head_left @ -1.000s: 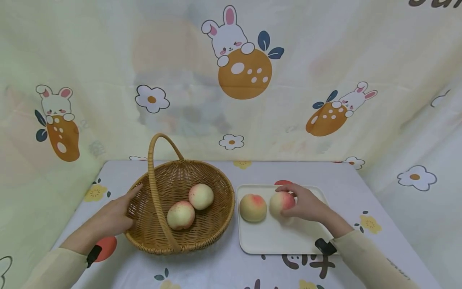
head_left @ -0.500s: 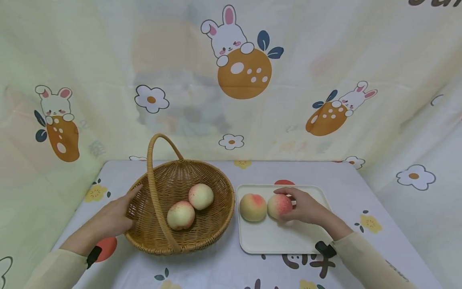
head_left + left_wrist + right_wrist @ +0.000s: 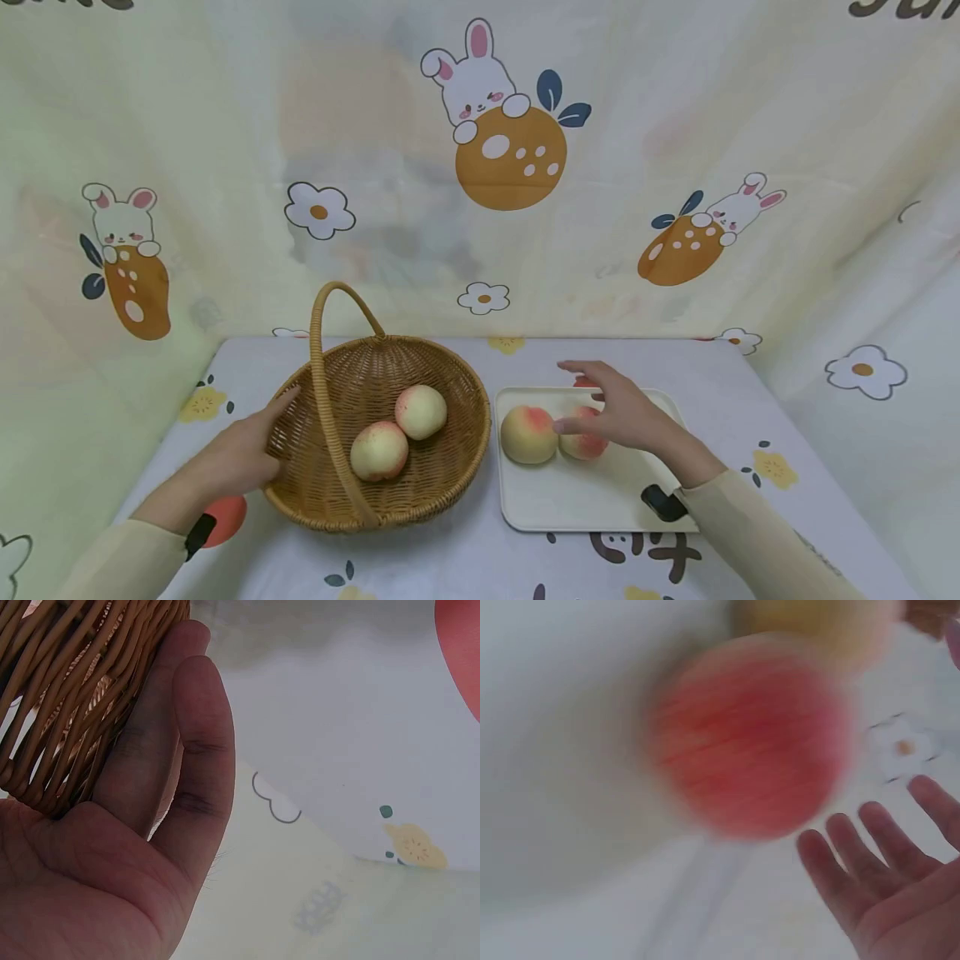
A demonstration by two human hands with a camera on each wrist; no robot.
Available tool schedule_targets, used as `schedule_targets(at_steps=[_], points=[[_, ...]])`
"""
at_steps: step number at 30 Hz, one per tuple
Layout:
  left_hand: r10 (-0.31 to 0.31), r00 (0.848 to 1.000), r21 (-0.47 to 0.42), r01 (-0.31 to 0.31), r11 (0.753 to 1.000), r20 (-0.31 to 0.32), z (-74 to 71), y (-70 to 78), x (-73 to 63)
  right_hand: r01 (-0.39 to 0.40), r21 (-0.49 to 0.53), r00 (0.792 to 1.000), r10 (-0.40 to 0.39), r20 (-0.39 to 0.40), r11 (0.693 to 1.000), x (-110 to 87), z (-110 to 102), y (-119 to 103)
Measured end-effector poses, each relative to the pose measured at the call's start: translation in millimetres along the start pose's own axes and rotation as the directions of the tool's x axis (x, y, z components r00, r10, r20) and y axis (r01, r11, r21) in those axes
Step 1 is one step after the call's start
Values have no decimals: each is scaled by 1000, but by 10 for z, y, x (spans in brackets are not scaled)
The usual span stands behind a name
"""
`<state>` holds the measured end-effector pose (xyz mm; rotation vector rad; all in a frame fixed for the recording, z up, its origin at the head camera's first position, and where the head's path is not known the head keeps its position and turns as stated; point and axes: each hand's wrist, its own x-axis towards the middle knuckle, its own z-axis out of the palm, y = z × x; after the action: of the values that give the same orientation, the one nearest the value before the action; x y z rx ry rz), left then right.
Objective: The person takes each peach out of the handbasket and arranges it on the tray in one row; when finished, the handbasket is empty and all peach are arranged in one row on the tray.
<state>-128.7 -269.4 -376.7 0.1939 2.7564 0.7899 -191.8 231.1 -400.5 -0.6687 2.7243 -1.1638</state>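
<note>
A wicker basket [image 3: 420, 517] with a tall handle stands left of centre, with two pale, pink-tinged peaches [image 3: 421, 412] inside. At its left rim my left hand [image 3: 234, 457] holds the basket; in the left wrist view, fingers [image 3: 202, 735] lie along the outer wicker wall. On the white tray [image 3: 577, 504] to the right sit a yellowish peach [image 3: 528, 435] and a redder peach [image 3: 586, 440] beside it. My right hand [image 3: 626, 410] hovers over the redder peach, fingers spread and holding nothing. The right wrist view shows this red peach [image 3: 754, 742] blurred, apart from the fingertips.
A patterned cloth [image 3: 450, 567] covers the table. Behind it hangs a curtain [image 3: 405, 250] printed with rabbits and flowers, with more curtain along both sides. The basket and tray stand close together, and the basket handle arches high on the left.
My right hand slid the redder peach left toward the yellowish one, then let go and rose slightly above it. The left hand stayed at the basket rim.
</note>
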Motion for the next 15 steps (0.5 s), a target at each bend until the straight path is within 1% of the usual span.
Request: schedule_targets(at_steps=[1, 3, 5, 7, 10, 12, 15], points=[[-4, 1000, -5, 4, 1000, 2, 4, -2, -1, 16, -2, 1000, -16, -8, 1000, 59, 2, -107], [-11, 1000, -15, 11, 1000, 4, 9, -9, -6, 75, 6, 997, -74, -7, 997, 185, 21, -331], [-13, 1000, -7, 13, 1000, 2, 12, -16, -7, 134, 22, 991, -134, 19, 991, 306, 68, -565], [-16, 1000, -2, 16, 1000, 3, 12, -15, -4, 178, 29, 982, -179, 62, 984, 417, 138, -758], [-16, 1000, 3, 16, 1000, 3, 9, 1, 5, 211, 17, 967, -211, 140, 977, 561, 246, -986], [-15, 1000, 6, 15, 1000, 1, 5, 19, 12, 229, -2, 954, -224, 199, 973, 655, 303, -1092], [-11, 1000, 3, 12, 1000, -8, 11, 27, 11, 254, -69, 933, -225, 281, 965, 809, 370, -1235]])
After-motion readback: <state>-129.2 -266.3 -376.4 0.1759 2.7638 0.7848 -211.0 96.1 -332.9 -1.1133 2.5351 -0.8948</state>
